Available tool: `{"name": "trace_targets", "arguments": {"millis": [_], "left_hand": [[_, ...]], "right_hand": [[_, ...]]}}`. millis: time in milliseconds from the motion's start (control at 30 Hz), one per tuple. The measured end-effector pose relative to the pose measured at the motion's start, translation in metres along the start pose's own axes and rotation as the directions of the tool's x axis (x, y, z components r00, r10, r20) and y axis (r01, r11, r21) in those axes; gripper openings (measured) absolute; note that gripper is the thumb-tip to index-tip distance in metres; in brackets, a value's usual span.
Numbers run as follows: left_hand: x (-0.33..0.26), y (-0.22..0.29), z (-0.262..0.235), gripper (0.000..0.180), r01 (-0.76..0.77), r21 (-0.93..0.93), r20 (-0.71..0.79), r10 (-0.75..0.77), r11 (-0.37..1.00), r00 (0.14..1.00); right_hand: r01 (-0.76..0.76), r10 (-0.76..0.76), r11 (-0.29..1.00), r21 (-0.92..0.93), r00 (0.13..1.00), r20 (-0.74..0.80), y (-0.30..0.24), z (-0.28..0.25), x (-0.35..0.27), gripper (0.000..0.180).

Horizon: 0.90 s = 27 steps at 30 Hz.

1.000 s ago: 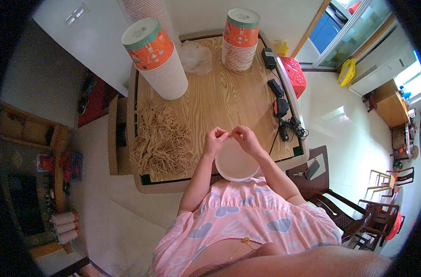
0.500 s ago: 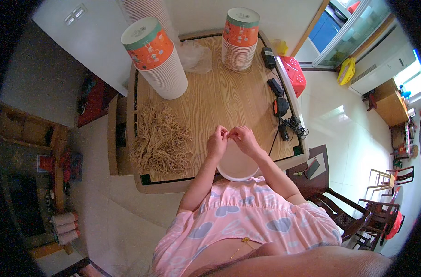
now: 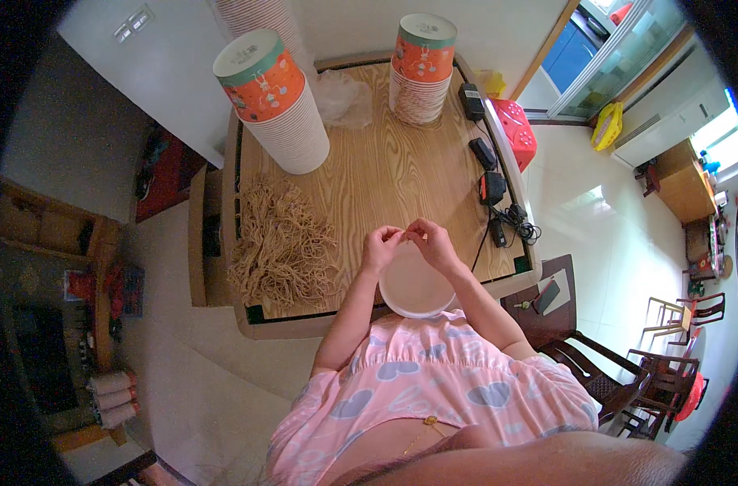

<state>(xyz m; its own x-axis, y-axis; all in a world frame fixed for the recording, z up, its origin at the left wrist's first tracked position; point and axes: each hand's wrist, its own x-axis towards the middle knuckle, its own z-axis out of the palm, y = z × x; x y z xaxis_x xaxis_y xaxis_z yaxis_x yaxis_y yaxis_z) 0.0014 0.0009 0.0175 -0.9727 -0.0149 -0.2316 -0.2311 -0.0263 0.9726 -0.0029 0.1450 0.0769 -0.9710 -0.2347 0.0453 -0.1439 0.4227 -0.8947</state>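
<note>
A white paper bucket (image 3: 418, 285) rests at the table's near edge, against my clothing, its round mouth facing up. My left hand (image 3: 380, 248) and my right hand (image 3: 433, 244) meet over its far rim, thumbs and fingertips pinched together. Whatever they pinch is too small to make out. To the left lies a loose heap of tan twine (image 3: 281, 247). Behind the heap stands a tall upside-down stack of paper buckets (image 3: 276, 97), orange and green at the top. A shorter stack (image 3: 422, 69), with twine about its lower rims, stands at the far right.
Black power adapters (image 3: 491, 188) and cables line the table's right edge. Crumpled clear plastic (image 3: 341, 99) lies between the stacks. A red stool (image 3: 513, 131) stands beyond the right edge. Near my right elbow, a dark chair (image 3: 559, 304) bears a phone (image 3: 546, 296).
Both hands have shifted slightly, the fingertips still pinched close together over the far rim. The bucket stays almost where it was; the stacks and twine heap have not moved.
</note>
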Motion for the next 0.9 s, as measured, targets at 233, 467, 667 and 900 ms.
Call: {"name": "trace_targets", "arguments": {"millis": [233,467,667,900], "left_hand": [[-0.004,0.015,0.000,0.009,0.043,-0.064,0.044,-0.040,0.997,0.998],[-0.001,0.010,-0.002,0.010,0.064,-0.090,0.068,-0.058,0.994,0.996],[-0.003,0.008,-0.004,0.012,0.056,-0.092,0.089,-0.048,0.994,0.995],[-0.005,0.012,-0.005,0.013,0.002,-0.004,0.107,-0.002,1.000,0.994]], "right_hand": [[-0.052,0.052,0.999,0.009,0.999,0.007,0.000,-0.002,0.001,0.007],[-0.073,0.066,0.990,0.121,0.996,0.058,0.005,-0.004,0.003,0.006],[-0.062,0.054,0.991,0.115,0.996,0.066,0.001,-0.006,0.003,0.005],[-0.071,0.065,0.993,0.098,0.996,0.061,0.003,-0.006,0.003,0.004]]}}
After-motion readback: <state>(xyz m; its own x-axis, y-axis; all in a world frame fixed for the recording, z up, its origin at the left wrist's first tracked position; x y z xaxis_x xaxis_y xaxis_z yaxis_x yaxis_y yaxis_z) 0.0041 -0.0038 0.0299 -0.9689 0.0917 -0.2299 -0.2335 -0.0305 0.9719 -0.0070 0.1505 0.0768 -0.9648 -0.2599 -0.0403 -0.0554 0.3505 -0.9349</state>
